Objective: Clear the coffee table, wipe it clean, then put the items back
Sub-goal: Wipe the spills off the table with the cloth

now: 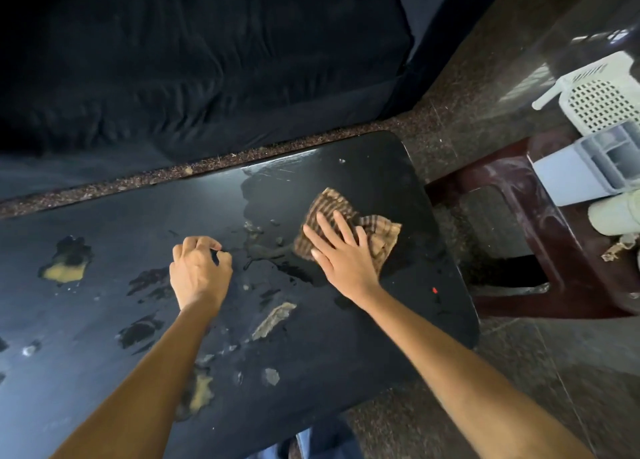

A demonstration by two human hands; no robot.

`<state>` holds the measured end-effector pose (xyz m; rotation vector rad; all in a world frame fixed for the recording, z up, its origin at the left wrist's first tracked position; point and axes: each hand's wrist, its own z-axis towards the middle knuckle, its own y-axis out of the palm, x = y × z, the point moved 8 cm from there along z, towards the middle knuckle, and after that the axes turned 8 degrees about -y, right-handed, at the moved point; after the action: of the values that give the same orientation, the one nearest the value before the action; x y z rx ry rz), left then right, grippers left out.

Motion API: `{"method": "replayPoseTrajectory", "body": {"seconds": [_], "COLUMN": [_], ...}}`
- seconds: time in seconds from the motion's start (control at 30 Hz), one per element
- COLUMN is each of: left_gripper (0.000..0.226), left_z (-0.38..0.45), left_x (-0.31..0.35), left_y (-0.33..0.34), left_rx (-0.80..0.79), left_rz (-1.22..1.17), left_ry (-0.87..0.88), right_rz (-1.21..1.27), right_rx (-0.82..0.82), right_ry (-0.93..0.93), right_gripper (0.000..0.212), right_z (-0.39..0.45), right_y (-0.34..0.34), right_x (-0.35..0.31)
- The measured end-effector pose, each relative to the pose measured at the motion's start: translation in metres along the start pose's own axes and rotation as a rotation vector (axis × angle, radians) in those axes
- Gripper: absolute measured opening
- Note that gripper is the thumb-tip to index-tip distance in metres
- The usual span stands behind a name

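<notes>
The right hand [341, 251] lies flat with its fingers spread and straight, palm pressing down on a crumpled checked cloth [349, 225] of brown and tan weave. The cloth sits near the right end of the coffee table [398, 316], bunched into soft folds, with a wet, glossy smear spreading from under it toward the middle of the top.

The left hand [199, 271] rests on the tabletop a little to the left of the cloth, its fingers curled inward with the tips on the surface; it holds nothing.

The table is a long black slab with rounded corners and a dull sheen (its coating has flaked away in several ragged patches, showing pale yellowish material beneath). A tiny red speck [434, 289] lies near the right edge.

Beyond the far edge runs a strip of speckled stone floor [450, 123], then a dark sofa [207, 60] with rumpled fabric. To the right stands a dark red plastic stool [540, 216] carrying a white perforated basket [602, 102] and a pale grey boxy container [588, 168].
</notes>
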<state>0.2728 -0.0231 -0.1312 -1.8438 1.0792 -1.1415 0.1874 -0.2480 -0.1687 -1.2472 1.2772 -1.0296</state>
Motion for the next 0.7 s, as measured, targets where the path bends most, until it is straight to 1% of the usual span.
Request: {"method": "replayPoseTrajectory", "body": {"seconds": [0.03, 0.07, 0.1, 0.13, 0.17, 0.23, 0.27, 0.33, 0.37, 0.4, 0.43, 0.47, 0.53, 0.57, 0.6, 0.63, 0.67, 0.7], "left_gripper": [0.02, 0.021, 0.021, 0.022, 0.023, 0.023, 0.023, 0.023, 0.023, 0.024, 0.024, 0.024, 0.025, 0.025, 0.025, 0.024, 0.024, 0.024], "left_z": [0.002, 0.004, 0.006, 0.009, 0.011, 0.011, 0.011, 0.008, 0.006, 0.005, 0.004, 0.002, -0.001, -0.001, -0.002, -0.002, 0.0, 0.002], "left_x": [0.001, 0.003, 0.004, 0.006, 0.008, 0.012, 0.014, 0.019, 0.018, 0.018, 0.016, 0.012, 0.008, 0.01, 0.013, 0.015, 0.02, 0.023], "left_y": [-0.002, -0.004, -0.006, -0.008, -0.008, -0.007, -0.006, 0.0, 0.002, 0.005, 0.008, 0.01, 0.013, 0.014, 0.014, 0.013, 0.012, 0.011], "left_rx": [0.006, 0.012, 0.016, 0.021, 0.023, 0.028, 0.028, 0.021, 0.016, 0.011, 0.005, -0.003, -0.007, -0.005, -0.001, 0.004, 0.015, 0.022], "left_rz": [0.011, 0.019, 0.022, 0.022, 0.019, 0.012, 0.007, 0.007, 0.013, 0.017, 0.022, 0.029, 0.028, 0.032, 0.044, 0.056, 0.064, 0.066], "left_ry": [0.002, 0.007, 0.008, 0.007, 0.004, 0.001, 0.001, 0.015, 0.019, 0.021, 0.016, -0.002, -0.026, -0.021, -0.01, 0.004, 0.017, 0.02], "right_rz": [-0.019, -0.043, -0.06, -0.05, -0.003, 0.121, 0.184, 0.288, 0.309, 0.285, 0.233, 0.171, 0.083, 0.059, 0.038, 0.022, 0.016, 0.041], "right_rx": [-0.022, -0.038, -0.037, -0.029, -0.013, 0.07, 0.105, 0.136, 0.127, 0.116, 0.104, 0.082, 0.006, -0.033, -0.062, -0.061, -0.05, -0.034], "right_ry": [-0.158, -0.221, -0.18, -0.038, 0.178, 0.62, 0.775, 0.97, 1.01, 0.996, 0.916, 0.769, 0.385, 0.23, 0.119, 0.079, 0.117, 0.238], "right_gripper": [0.045, 0.046, 0.046, 0.047, 0.048, 0.048, 0.049, 0.051, 0.051, 0.052, 0.051, 0.051, 0.05, 0.049, 0.049, 0.05, 0.051, 0.053], "right_z": [-0.006, -0.012, -0.013, -0.011, -0.01, -0.008, -0.005, 0.006, 0.012, 0.019, 0.028, 0.036, 0.047, 0.046, 0.042, 0.035, 0.029, 0.025], "right_y": [0.0, 0.001, 0.0, -0.003, -0.006, -0.009, -0.01, -0.012, -0.011, -0.012, -0.013, -0.014, -0.013, -0.013, -0.012, -0.014, -0.015, -0.016], "right_x": [0.006, 0.022, 0.043, 0.069, 0.097, 0.137, 0.146, 0.154, 0.151, 0.147, 0.138, 0.124, 0.094, 0.09, 0.094, 0.106, 0.126, 0.151]}}
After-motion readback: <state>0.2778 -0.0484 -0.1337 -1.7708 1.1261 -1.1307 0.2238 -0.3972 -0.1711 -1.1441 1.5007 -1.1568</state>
